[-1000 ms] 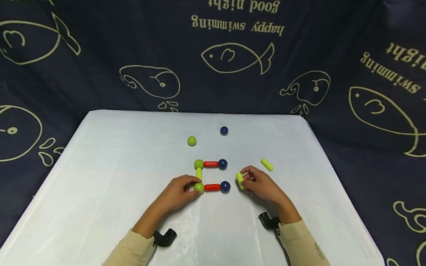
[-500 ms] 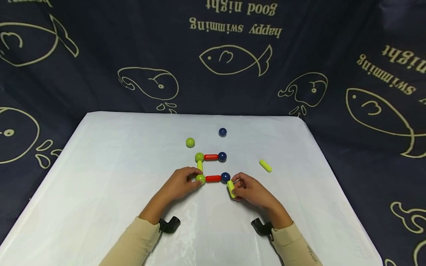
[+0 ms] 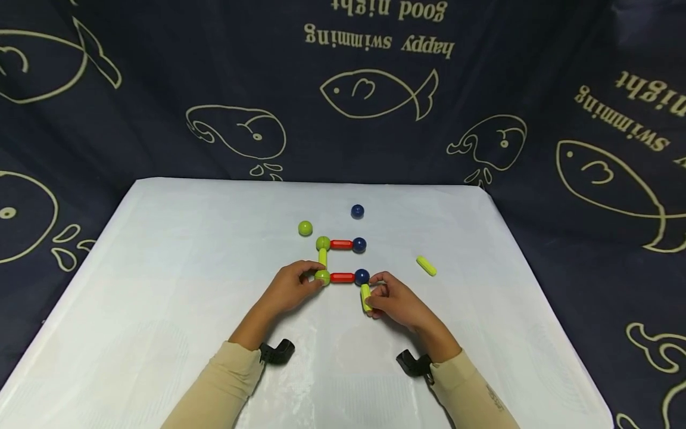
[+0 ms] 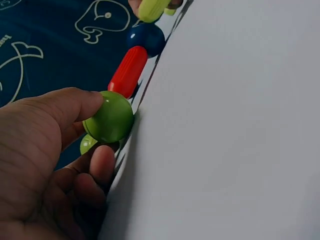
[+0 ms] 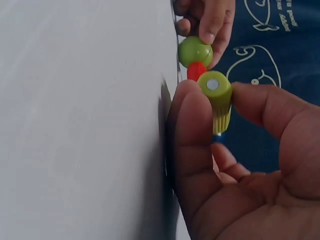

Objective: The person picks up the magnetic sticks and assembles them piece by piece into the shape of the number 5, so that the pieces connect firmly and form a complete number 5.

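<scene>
Right hand (image 3: 396,302) pinches a yellow-green rod (image 3: 365,298) between thumb and fingers, its far end at a dark blue ball (image 3: 361,276) just ahead and to the left of that hand. Left hand (image 3: 290,287) grips a green ball (image 4: 112,120), from which a red rod (image 3: 342,277) runs rightward to the blue one. Beyond the right hand, slightly rightward, lies a loose rod (image 3: 426,266).

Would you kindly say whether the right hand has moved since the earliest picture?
Yes, leftward: in the head view, the right hand is now farther left of the loose yellow-green stick.
</scene>
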Motion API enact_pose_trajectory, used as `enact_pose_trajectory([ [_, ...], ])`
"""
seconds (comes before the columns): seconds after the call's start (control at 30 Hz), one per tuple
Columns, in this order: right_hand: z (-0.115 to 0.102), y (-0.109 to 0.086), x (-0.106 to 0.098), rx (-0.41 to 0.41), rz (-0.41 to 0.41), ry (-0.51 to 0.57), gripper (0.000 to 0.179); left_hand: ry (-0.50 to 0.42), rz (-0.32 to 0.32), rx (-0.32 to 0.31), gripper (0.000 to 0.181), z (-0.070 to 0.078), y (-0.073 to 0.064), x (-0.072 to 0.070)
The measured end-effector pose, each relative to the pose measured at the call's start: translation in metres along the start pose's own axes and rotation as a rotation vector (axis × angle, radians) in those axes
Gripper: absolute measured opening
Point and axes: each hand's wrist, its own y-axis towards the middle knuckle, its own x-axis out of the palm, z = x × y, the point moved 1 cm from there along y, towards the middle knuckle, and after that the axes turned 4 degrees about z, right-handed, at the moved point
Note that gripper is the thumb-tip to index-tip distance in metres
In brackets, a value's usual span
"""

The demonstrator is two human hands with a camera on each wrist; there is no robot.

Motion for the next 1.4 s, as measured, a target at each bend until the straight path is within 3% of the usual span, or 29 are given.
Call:
enact_pose_trajectory([
  [0.3, 0.002, 0.003, 0.000, 0.042, 0.001, 0.059, 0.054, -0.019, 0.011, -0.024, 0.029, -0.002, 0.000, 0.000],
  [0.63, 0.000, 0.005, -0.001, 0.046, 0.008, 0.037, 0.055, -0.027, 0.013, -0.039, 0.029, -0.001, 0.000, -0.001],
  [0.73, -0.002, 0.006, -0.002, 0.057, 0.036, -0.007, 0.051, -0.030, 0.010, -0.037, 0.029, 0.000, 0.001, -0.001],
  [0.87, -0.005, 0.008, -0.007, 0.041, 0.119, -0.157, 0.039, -0.025, 0.008, -0.041, 0.029, 0.000, 0.001, -0.001],
  [1.0, -0.010, 0.016, -0.015, -0.014, 0.169, -0.256, 0.034, -0.020, 0.014, -0.038, 0.029, 0.000, 0.001, -0.001],
  [1.13, -0.015, 0.028, -0.021, -0.075, 0.113, -0.270, 0.036, -0.020, 0.019, -0.037, 0.029, 0.000, 0.001, -0.001],
  [1.4, -0.016, 0.046, -0.022, -0.097, -0.026, -0.297, 0.031, -0.030, 0.012, -0.047, 0.029, -0.004, 0.000, 0.001],
])
